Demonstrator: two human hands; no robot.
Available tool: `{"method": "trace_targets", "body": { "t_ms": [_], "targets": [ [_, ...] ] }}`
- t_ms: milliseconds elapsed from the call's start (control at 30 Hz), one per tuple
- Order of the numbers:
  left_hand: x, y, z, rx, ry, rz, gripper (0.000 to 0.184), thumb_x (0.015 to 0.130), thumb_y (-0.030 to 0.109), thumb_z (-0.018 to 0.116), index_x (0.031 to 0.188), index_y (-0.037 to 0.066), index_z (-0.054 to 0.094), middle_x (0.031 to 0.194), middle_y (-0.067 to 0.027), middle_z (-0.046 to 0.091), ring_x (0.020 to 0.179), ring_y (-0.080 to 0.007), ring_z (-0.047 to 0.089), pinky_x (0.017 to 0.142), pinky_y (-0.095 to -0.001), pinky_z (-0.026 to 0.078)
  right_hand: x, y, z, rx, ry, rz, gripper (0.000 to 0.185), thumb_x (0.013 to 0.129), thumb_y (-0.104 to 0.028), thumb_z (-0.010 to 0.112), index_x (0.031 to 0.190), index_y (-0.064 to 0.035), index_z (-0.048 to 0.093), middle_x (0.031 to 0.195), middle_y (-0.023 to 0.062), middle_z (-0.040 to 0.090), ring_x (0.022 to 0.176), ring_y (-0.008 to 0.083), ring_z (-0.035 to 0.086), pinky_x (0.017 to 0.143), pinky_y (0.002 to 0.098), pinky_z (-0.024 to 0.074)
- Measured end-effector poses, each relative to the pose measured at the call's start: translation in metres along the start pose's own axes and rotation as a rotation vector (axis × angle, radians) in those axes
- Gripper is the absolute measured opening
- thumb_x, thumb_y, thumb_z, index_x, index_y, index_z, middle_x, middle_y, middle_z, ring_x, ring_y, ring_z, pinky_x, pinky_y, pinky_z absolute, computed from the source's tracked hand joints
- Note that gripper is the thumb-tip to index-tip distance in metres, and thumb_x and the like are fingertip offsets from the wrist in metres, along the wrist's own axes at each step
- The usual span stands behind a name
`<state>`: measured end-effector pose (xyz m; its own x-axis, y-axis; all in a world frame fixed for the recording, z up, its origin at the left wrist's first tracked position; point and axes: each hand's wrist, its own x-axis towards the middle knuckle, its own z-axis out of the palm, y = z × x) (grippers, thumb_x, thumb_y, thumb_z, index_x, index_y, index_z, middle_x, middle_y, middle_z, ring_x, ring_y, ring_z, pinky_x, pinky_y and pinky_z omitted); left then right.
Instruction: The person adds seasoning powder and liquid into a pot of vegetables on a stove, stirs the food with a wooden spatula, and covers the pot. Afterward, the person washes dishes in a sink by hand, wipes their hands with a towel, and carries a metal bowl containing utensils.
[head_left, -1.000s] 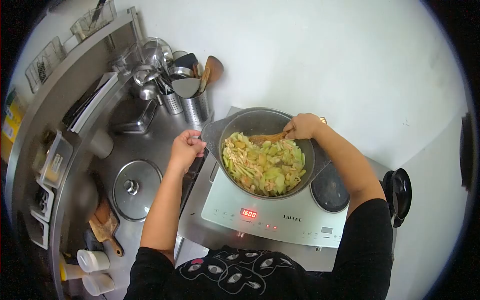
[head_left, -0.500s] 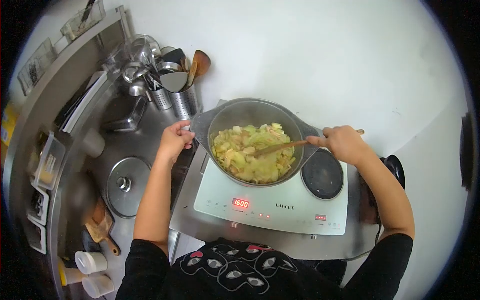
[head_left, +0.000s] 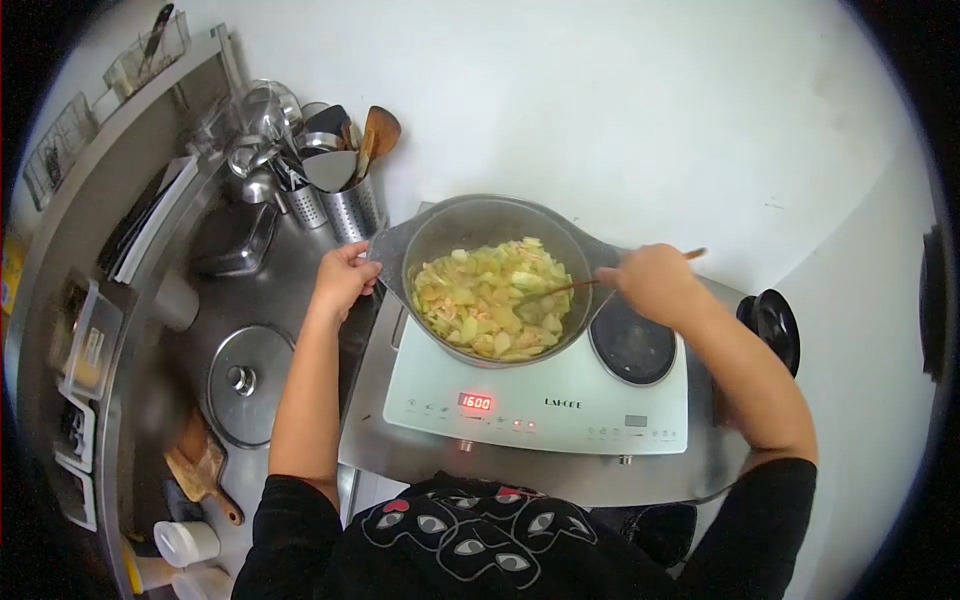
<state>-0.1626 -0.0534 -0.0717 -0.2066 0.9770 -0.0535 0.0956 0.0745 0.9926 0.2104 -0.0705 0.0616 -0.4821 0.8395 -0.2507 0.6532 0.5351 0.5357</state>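
Note:
A grey two-handled pot point(head_left: 490, 208) stands on the left side of a white double cooktop point(head_left: 540, 415), whose red display reads 1600. Pale green sliced vegetables mixed with light pinkish pieces point(head_left: 480, 300) fill its bottom. My left hand point(head_left: 343, 280) pinches the pot's left handle at its outer end. Over the pot's right handle, my right hand point(head_left: 655, 285) is closed around a wooden spatula point(head_left: 565, 290). The spatula slants down to the left, and its lower end is among the vegetables.
A glass lid point(head_left: 248, 400) lies on the steel counter to the left, near a wooden cutting board point(head_left: 200, 465). Perforated steel holders point(head_left: 350, 208) with ladles and turners stand behind. Black pans point(head_left: 775, 325) hang at the right, beyond the bare black hotplate point(head_left: 632, 345).
My right hand has moved from the pot's back rim to its right side, swinging the spatula round. The vegetables have shifted in the pot. The camera view has moved slightly.

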Motion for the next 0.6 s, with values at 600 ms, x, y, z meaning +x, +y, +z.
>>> {"method": "trace_targets", "body": {
  "t_ms": [600],
  "targets": [
    [0.008, -0.010, 0.002, 0.025, -0.014, 0.009, 0.053, 0.075, 0.004, 0.063, 0.123, -0.008, 0.044, 0.066, -0.0017, 0.053, 0.051, -0.0081, 0.049, 0.045, -0.0221, 0.040, 0.001, -0.029, -0.009, -0.054, -0.208, -0.108, 0.040, 0.080, -0.010, 0.050, 0.113, -0.0313, 0.060, 0.086, 0.0091, 0.063, 0.078, 0.0255, 0.064, 0.063, 0.0368, 0.0508]
  ]
}}
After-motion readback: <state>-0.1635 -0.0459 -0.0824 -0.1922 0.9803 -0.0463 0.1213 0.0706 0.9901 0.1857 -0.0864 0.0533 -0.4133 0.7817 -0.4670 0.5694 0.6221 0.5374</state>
